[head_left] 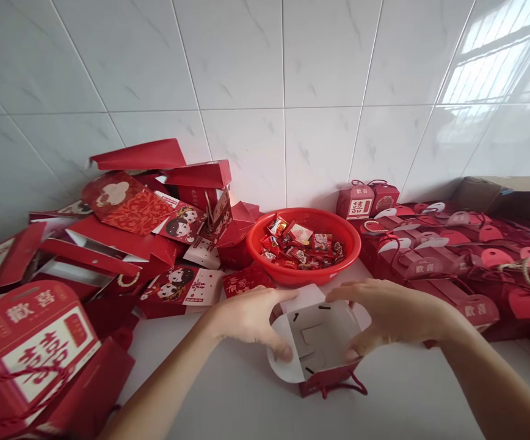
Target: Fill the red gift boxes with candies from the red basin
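Note:
A small red gift box [322, 339] stands open-topped on the white table, its pale inside and folded-out flaps facing up. Nothing lies inside it, and a dark red cord hangs at its near side. My left hand [253, 321] grips the box's left flap and wall, thumb over the flap. On the right side, my right hand [384, 311] holds the wall, its thumb at the near right corner and its fingers at the far edge. Just beyond the box sits a red plastic basket [304, 278] with wrapped candies [298, 241].
Flattened and part-folded red boxes [123, 238] are heaped at the left, with a large one [40, 342] near the front. Rows of closed red boxes [457, 244] fill the right side. A brown cardboard box [512, 198] stands behind them against the tiled wall.

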`<state>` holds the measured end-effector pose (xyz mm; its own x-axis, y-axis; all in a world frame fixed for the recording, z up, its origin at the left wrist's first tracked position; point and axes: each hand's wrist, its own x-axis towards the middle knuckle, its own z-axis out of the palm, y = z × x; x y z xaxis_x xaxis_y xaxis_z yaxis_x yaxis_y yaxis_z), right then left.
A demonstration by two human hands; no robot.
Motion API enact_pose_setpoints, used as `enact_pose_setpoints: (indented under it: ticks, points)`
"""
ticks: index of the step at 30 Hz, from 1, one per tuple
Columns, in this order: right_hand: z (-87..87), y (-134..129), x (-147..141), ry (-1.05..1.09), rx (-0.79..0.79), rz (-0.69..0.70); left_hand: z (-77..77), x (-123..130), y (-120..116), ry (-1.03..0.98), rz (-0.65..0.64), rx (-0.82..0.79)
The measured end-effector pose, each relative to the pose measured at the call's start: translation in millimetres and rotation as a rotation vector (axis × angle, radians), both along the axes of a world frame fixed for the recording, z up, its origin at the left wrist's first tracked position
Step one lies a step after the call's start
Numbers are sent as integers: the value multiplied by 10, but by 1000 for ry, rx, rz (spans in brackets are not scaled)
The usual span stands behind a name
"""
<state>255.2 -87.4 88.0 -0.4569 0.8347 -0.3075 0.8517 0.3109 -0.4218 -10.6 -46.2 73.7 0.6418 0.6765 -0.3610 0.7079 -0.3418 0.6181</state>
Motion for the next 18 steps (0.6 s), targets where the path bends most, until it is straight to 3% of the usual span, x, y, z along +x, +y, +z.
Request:
enact_pose_setpoints:
  ticks: [5,10,18]
  points:
    - [75,-114,-26,-43,42,48,-21,9,25,-105,-84,-106]
    - [30,-202,-131,-179,103,41,-36,17,22,-37,-52,-44]
    - [-75,-282,-412,-423,270,-136,-22,30,29,39,-79,16]
